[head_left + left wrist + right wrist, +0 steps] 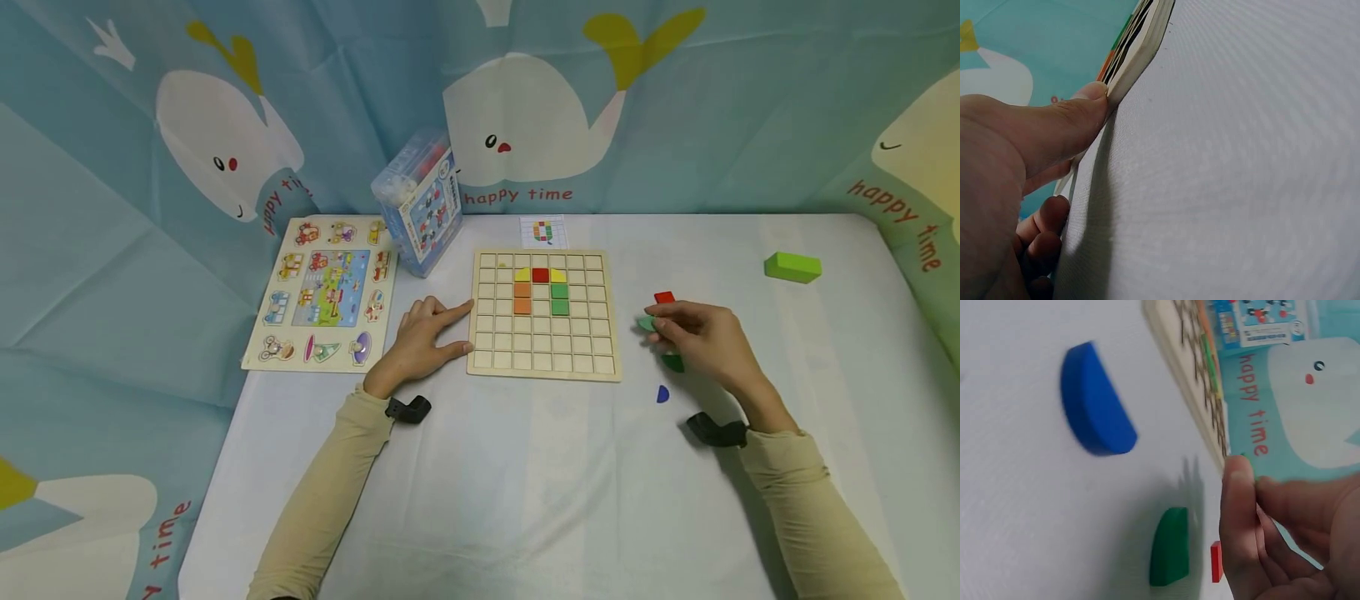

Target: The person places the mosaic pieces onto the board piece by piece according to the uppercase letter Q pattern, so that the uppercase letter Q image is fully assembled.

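A wooden grid board (543, 362) lies on the table, with red, yellow, orange and green pieces set in an arch in its upper cells. My left hand (423, 342) rests at the board's left edge, its thumb and index finger spread and touching the rim. Right of the board, my right hand (701, 337) pinches a light green piece (646, 322) between thumb and fingers, mostly hidden in the right wrist view. Around that hand lie a red piece (664, 297), a dark green piece (1170, 549) with a curved side, and a blue half-round piece (1094, 403).
Behind the board lies a small pattern card (543, 232). A clear box (423, 204) stands at the back left, beside a picture puzzle board (281, 333). At the far right sits a light green block (792, 267). A whale-print curtain (360, 83) hangs behind.
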Tool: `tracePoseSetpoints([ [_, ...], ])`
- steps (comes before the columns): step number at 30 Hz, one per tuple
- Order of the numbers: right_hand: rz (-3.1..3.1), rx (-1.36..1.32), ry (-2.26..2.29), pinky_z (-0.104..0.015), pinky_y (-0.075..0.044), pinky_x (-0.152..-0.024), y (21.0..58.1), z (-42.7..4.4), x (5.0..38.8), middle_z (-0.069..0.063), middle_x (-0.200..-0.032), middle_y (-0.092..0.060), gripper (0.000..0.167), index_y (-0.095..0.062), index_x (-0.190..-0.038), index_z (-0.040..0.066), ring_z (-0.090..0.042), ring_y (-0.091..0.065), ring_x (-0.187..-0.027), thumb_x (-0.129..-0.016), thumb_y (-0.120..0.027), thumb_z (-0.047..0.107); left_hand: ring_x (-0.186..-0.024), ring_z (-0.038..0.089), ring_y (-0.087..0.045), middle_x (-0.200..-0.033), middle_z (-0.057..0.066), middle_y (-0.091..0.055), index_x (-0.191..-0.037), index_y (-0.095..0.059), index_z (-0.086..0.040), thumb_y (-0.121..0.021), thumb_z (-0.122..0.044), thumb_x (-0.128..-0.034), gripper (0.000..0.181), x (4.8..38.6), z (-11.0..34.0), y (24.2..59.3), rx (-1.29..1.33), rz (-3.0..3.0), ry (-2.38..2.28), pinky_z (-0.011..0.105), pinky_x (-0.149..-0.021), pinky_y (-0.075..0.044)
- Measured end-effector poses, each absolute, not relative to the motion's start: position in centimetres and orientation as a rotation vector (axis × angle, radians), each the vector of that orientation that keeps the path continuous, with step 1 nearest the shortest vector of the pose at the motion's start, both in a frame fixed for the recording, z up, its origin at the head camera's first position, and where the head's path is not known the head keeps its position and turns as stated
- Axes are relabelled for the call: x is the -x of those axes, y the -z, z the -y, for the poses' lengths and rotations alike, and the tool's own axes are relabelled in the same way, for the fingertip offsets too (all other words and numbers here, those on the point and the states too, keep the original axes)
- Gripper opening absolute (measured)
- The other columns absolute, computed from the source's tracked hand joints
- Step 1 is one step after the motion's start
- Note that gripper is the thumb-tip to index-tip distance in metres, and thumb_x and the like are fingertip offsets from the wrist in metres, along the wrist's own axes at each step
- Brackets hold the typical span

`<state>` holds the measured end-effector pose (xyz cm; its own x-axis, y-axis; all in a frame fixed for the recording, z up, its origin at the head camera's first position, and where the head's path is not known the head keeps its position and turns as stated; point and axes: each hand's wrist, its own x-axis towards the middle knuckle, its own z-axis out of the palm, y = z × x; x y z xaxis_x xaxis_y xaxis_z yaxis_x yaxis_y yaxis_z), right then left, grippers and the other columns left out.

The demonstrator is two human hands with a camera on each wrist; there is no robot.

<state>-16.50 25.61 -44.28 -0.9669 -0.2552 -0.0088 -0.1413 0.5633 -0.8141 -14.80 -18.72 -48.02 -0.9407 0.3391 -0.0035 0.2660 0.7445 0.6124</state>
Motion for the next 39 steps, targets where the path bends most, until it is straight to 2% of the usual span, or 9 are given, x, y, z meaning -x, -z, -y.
tracePoseSetpoints([
  [3, -2.628, 0.314, 1.374, -0.018, -0.058, -0.073, 44.1, -25.8, 16.5, 0.0, -0.104, -0.08, 0.036, -0.071, -0.133, -0.002, 0.0, -0.076, -0.085, -0.101, -0.074, 0.012, -0.095, 0.024, -0.036, -0.105, 0.007, -0.045, -0.16, -0.051, -0.019, -0.077, -0.035, -0.0981, 0.069, 14.8, 18.8, 48.0, -0.487, -2.826, -0.969, 0.04, -0.087, -0.027],
  [5, -2.63, 0.295, 1.359, -0.016, -0.057, -0.074, 44.0, -25.8, 16.5, 0.005, -0.11, -0.079, 0.041, -0.071, -0.134, -0.001, 0.005, -0.073, -0.088, -0.097, -0.079, 0.016, -0.095, 0.024, -0.036, -0.106, 0.008, -0.045, -0.16, -0.05, -0.019, -0.077, -0.035, -0.0981, 0.069, 14.7, 18.8, 47.9, -0.484, -2.827, -0.969, 0.04, -0.087, -0.027],
  [10, -2.652, 0.277, 1.343, -0.014, -0.055, -0.074, 44.0, -25.3, 16.5, -0.005, -0.118, -0.079, 0.044, -0.073, -0.132, 0.0, 0.01, -0.07, -0.089, -0.094, -0.084, 0.018, -0.095, 0.024, -0.036, -0.106, 0.008, -0.045, -0.16, -0.05, -0.019, -0.077, -0.035, -0.0983, 0.07, 14.7, 18.8, 48.0, -0.484, -2.827, -0.965, 0.039, -0.086, -0.027],
  [13, -2.672, 0.294, 1.355, -0.013, -0.055, -0.073, 44.2, -24.9, 16.5, 0.002, -0.111, -0.079, 0.04, -0.075, -0.129, 0.001, 0.01, -0.071, -0.087, -0.093, -0.084, 0.015, -0.095, 0.024, -0.036, -0.106, 0.008, -0.045, -0.16, -0.05, -0.019, -0.077, -0.035, -0.0983, 0.07, 14.7, 18.8, 48.1, -0.492, -2.828, -0.964, 0.039, -0.086, -0.026],
  [16, -2.701, 0.345, 1.367, -0.013, -0.055, -0.072, 44.6, -24.6, 16.8, 0.0, -0.106, -0.08, 0.037, -0.076, -0.125, -0.001, 0.01, -0.07, -0.085, -0.092, -0.085, 0.01, -0.095, 0.024, -0.035, -0.106, 0.008, -0.045, -0.16, -0.05, -0.019, -0.077, -0.035, -0.0984, 0.07, 14.7, 18.8, 48.1, -0.495, -2.828, -0.963, 0.039, -0.086, -0.026],
  [20, -2.745, 0.41, 1.388, -0.012, -0.054, -0.069, 45.1, -24.0, 17.2, -0.015, -0.103, -0.078, 0.033, -0.078, -0.12, -0.001, 0.008, -0.068, -0.081, -0.089, -0.086, 0.004, -0.095, 0.024, -0.035, -0.106, 0.007, -0.045, -0.161, -0.05, -0.019, -0.076, -0.036, -0.0986, 0.07, 14.8, 18.8, 48.0, -0.497, -2.828, -0.955, 0.039, -0.086, -0.026],
  [29, -2.852, 0.623, 1.386, -0.01, -0.05, -0.078, 45.0, -22.2, 17.6, -0.016, -0.114, -0.075, 0.029, -0.08, -0.111, 0.002, -0.003, -0.064, -0.098, -0.083, -0.088, -0.002, -0.096, 0.024, -0.035, -0.107, 0.008, -0.046, -0.161, -0.05, -0.019, -0.077, -0.036, -0.0983, 0.07, 14.8, 18.8, 48.0, -0.494, -2.827, -0.959, 0.04, -0.087, -0.026],
  [34, -2.891, 0.734, 1.369, -0.015, -0.048, -0.078, 45.2, -21.1, 18.0, -0.015, -0.108, -0.076, 0.03, -0.081, -0.107, 0.002, -0.001, -0.06, -0.097, -0.079, -0.09, -0.004, -0.096, 0.024, -0.035, -0.106, 0.008, -0.045, -0.161, -0.049, -0.019, -0.077, -0.036, -0.0984, 0.07, 14.7, 18.8, 47.9, -0.494, -2.826, -0.957, 0.04, -0.088, -0.026],
  [39, -2.888, 0.815, 1.365, -0.02, -0.048, -0.077, 45.3, -20.1, 18.3, -0.013, -0.106, -0.077, 0.031, -0.081, -0.106, 0.003, -0.014, -0.062, -0.094, -0.078, -0.091, -0.004, -0.095, 0.024, -0.034, -0.106, 0.008, -0.045, -0.16, -0.049, -0.019, -0.076, -0.035, -0.0987, 0.069, 14.7, 18.7, 47.7, -0.494, -2.819, -0.965, 0.04, -0.087, -0.026],
])
